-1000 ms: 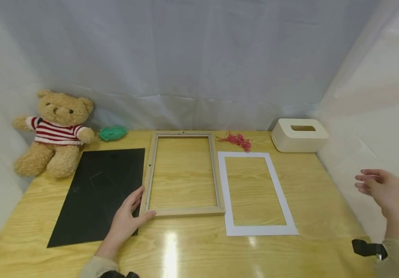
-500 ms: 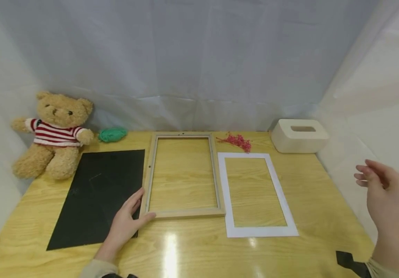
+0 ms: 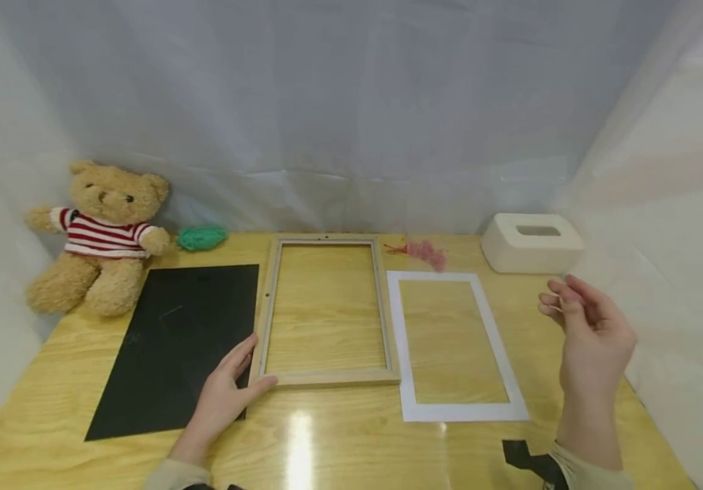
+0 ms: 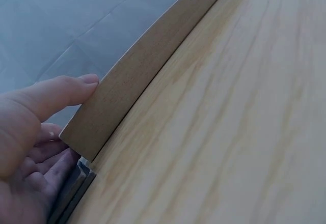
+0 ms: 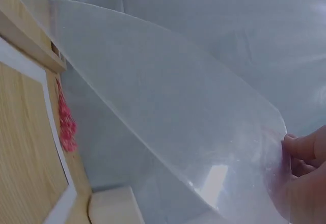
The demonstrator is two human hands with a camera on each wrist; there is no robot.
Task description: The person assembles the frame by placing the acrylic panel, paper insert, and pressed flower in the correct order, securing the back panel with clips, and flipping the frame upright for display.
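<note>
In the head view a light wooden picture frame (image 3: 327, 378) lies flat on the table. My left hand (image 3: 225, 395) holds its near left corner, thumb on the front edge and fingers along the left side. The left wrist view shows the thumb on the frame's upper edge (image 4: 127, 66). Raised above the table's right side, my right hand (image 3: 596, 340) pinches a clear plastic sheet (image 5: 168, 91) by its edge. The sheet is bowed and almost invisible in the head view. A white paper mat (image 3: 464, 412) lies right of the frame, a black board (image 3: 186, 347) left of it.
Pink dried flowers (image 3: 427, 254) lie behind the mat. A cream tissue box (image 3: 525, 255) stands at the back right. Back left are a teddy bear (image 3: 106, 238) and a green bundle (image 3: 202, 237). Pale curtains enclose the back and sides.
My right hand has moved left from the far right, bringing the clear sheet over the table's right side. The flowers now look paler. The left hand stays on the frame.
</note>
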